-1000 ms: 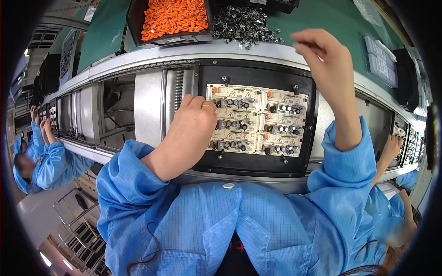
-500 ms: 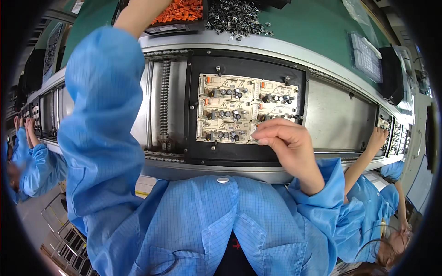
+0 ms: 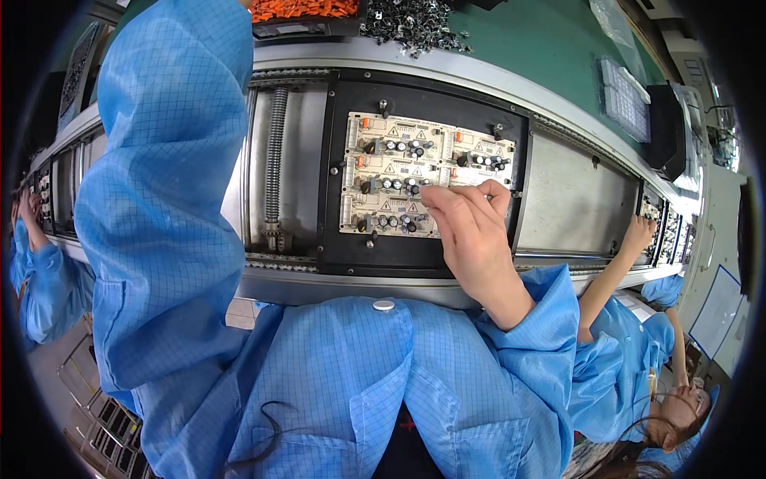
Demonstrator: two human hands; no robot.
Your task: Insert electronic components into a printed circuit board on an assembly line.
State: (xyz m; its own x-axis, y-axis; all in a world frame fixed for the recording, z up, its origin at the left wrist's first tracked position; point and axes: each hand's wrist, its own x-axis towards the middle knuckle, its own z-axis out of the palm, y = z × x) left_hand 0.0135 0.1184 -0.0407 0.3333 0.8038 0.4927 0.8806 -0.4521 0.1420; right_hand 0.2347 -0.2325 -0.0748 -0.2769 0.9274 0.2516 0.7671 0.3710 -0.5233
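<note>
My right hand (image 3: 475, 235) is over the lower middle of a cream circuit board panel (image 3: 439, 154), its thumb and fingers pinched together. Whatever lies between the fingertips is hidden or too small to name. The panel carries rows of capacitors and several small orange parts, and it sits in a black carrier frame (image 3: 431, 94) with upright pins around it. My left arm (image 3: 167, 176) stretches up past the top edge, so the hand itself is out of sight, near a black bin (image 3: 307, 30) of small orange parts (image 3: 307, 8).
A pile of small shiny metal clips (image 3: 411, 24) lies beside the bin on the green bench (image 3: 535, 48). Conveyor rails with a threaded rod (image 3: 275, 160) run left and right. A white grid tray (image 3: 624, 96) is at the far right. Co-workers' hands (image 3: 638, 235) work at both sides.
My right hand has moved up and left over the panel, fingers still pinched. My left arm has reached farther up, taking its wrist out of view. The whole view has shifted slightly.
</note>
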